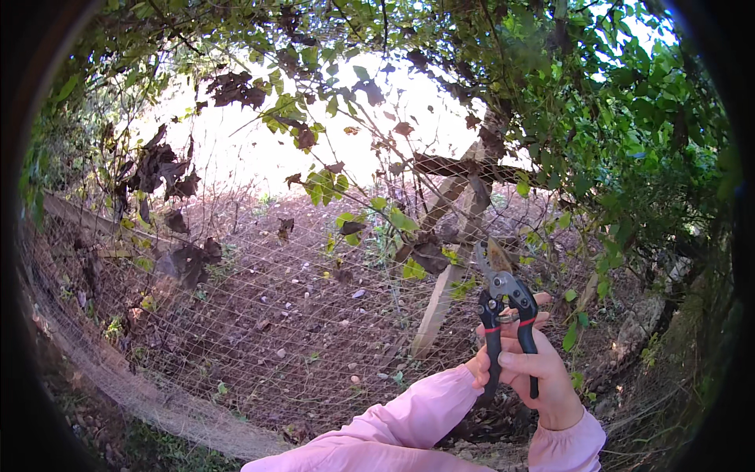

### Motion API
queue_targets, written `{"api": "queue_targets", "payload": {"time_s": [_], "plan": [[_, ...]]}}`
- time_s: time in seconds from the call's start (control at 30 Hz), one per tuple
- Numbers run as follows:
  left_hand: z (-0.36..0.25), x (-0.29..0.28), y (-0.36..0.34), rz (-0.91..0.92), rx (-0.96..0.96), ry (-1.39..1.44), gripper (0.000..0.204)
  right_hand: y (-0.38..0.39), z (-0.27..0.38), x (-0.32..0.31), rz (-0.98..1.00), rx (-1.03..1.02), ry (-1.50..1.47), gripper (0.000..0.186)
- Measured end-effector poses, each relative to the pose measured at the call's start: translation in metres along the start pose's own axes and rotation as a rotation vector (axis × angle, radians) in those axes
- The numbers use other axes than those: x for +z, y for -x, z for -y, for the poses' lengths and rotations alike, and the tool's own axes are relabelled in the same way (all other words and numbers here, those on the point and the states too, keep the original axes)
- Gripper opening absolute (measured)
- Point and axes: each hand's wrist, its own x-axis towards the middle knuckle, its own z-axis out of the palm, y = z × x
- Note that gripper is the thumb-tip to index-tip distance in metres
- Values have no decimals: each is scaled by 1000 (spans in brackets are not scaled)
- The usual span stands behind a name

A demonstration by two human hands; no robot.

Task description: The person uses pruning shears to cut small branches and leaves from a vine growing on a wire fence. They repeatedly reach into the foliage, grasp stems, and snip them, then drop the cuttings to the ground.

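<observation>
My right hand (543,377) grips black-handled pruning shears (503,295) with red bands, its thumb across a handle. The metal blades point up among brown and green leaves beside a wooden post (440,311). My left hand (477,368) comes in at the end of a pink sleeve and is mostly hidden behind my right hand and the shears, so I cannot see what its fingers hold.
A sagging wire mesh (299,307) spans the view, with soil and stones behind it. Weathered wooden rails (440,165) and braces support it. Thin stems with dried leaves (157,169) hang across the mesh. Dense green foliage (645,118) crowds the top and right.
</observation>
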Motion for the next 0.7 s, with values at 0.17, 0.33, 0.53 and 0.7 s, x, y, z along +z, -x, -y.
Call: {"api": "queue_targets", "payload": {"time_s": [0.17, 0.33, 0.53, 0.7], "plan": [[3, 4, 3, 14, -5, -2, 20, -2, -1, 0, -16, -8, -38, 48], [5, 7, 6, 19, -2, 8, 20, -8, 1, 4, -3, 6, -56, 47], [6, 10, 8, 32, -13, 18, 20, -27, 8, 10, 37, 7, -17, 49], [8, 14, 6, 32, -5, 22, 21, -49, 14, 22, 77, 38, 22, 50]]}}
